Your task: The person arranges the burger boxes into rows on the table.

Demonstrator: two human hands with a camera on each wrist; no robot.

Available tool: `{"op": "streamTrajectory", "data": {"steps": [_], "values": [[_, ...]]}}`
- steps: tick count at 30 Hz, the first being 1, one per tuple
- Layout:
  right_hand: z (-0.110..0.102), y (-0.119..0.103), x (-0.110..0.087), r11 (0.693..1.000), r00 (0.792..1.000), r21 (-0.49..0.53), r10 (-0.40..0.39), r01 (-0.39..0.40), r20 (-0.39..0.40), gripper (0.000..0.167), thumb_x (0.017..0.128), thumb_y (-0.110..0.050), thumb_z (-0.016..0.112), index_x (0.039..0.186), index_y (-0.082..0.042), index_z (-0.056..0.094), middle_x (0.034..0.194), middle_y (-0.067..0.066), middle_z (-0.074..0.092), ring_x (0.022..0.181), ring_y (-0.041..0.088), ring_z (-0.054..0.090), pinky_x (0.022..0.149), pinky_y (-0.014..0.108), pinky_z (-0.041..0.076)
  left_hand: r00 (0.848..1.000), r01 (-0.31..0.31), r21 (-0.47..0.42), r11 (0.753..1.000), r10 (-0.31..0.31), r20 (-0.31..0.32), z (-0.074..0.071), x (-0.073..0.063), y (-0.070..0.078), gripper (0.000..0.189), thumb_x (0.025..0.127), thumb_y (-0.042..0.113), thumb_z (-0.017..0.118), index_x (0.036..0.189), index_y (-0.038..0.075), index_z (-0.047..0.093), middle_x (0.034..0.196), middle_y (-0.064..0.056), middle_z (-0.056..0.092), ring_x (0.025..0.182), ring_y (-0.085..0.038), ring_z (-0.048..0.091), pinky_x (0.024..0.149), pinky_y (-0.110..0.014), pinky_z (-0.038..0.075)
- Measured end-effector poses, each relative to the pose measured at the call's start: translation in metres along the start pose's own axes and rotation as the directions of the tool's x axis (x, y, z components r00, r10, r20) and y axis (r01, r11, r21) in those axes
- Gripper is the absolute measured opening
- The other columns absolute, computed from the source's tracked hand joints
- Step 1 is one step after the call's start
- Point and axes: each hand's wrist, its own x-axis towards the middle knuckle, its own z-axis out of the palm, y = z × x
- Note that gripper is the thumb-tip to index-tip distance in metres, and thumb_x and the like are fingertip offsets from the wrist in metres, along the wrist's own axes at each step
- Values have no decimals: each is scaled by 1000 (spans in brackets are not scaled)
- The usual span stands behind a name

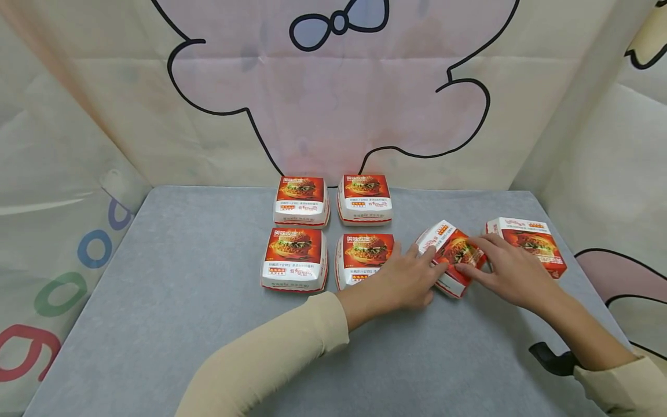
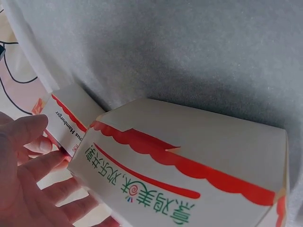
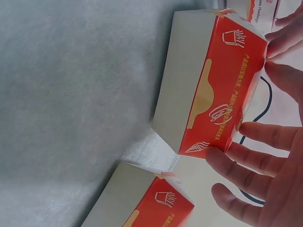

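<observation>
The left hand and right hand were near each other, with a turned box set askew between them on the bench. The right hand held its right part, fingers and thumb bent over the edges; the left hand's fingers touched its left end, though whether they gripped or merely rested could not be told.

Six printed burger boxes stood there, all with lids down, so their contents were hidden. A neighbouring box sat just beside the left hand, partly covered by it, and a rear box stood beyond that. Farther left of the left hand were a front-left box and a back-left box. An end box, also angled, stood just past the right hand.

Only the head view took in all six lids. The left wrist view alone showed green lettering large on the neighbouring box's side, under a scalloped red band. The right wrist view alone showed the turned box's red side, with white drawings of fries, a burger and a cone, and a yellow patch.
</observation>
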Motion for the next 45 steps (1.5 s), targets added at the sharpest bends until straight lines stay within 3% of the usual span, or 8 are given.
{"op": "streamTrajectory", "data": {"steps": [6, 17, 31, 38, 45], "values": [[0, 2, 1, 1000, 1000, 2, 2, -2, 26, 75, 87, -57, 68, 136, -2, 55, 130, 28, 54, 107, 47, 59, 76, 67, 49, 1000, -4, -26, 1000, 4, 1, -1, 0, -1, 66, 96, 48, 59, 155, 33, 33, 157, 1, 32, 142, -22, 36, 113, -51, 30], [-5, 5, 6, 996, 983, 92, -22, 5, 184, 79, 89, -52, 69, 146, -3, 46, 147, 29, 42, 127, 53, 44, 85, 76, 41, 1000, -6, -53, 999, 7, 17, -1, -1, -5, 67, 97, 48, 58, 156, 29, 32, 160, 1, 29, 141, -16, 38, 115, -46, 30], [-6, 8, 5, 970, 971, 228, -135, 89, 195, 69, 91, -25, 71, 150, -6, 40, 153, 24, 36, 130, 50, 42, 89, 69, 45, 998, -55, -58, 997, 57, 27, -2, 2, -4, 58, 99, 43, 56, 153, 37, 37, 161, 9, 30, 135, -14, 46, 112, -45, 34], [-8, 4, 4, 977, 976, 196, -118, 81, 185, 70, 90, -25, 72, 150, -6, 41, 153, 24, 36, 128, 51, 43, 88, 70, 46, 998, -63, -48, 997, 63, 13, -2, 1, -3, 58, 98, 44, 57, 153, 36, 39, 159, 8, 33, 133, -15, 48, 109, -45, 37], [-9, -3, 1, 998, 994, 34, -53, 50, 97, 69, 90, -41, 71, 143, -3, 48, 142, 29, 45, 120, 51, 51, 84, 73, 44, 997, -73, -47, 996, 73, -14, 0, 0, -2, 59, 98, 44, 59, 152, 32, 40, 153, 5, 39, 128, -14, 52, 104, -40, 43]]}}
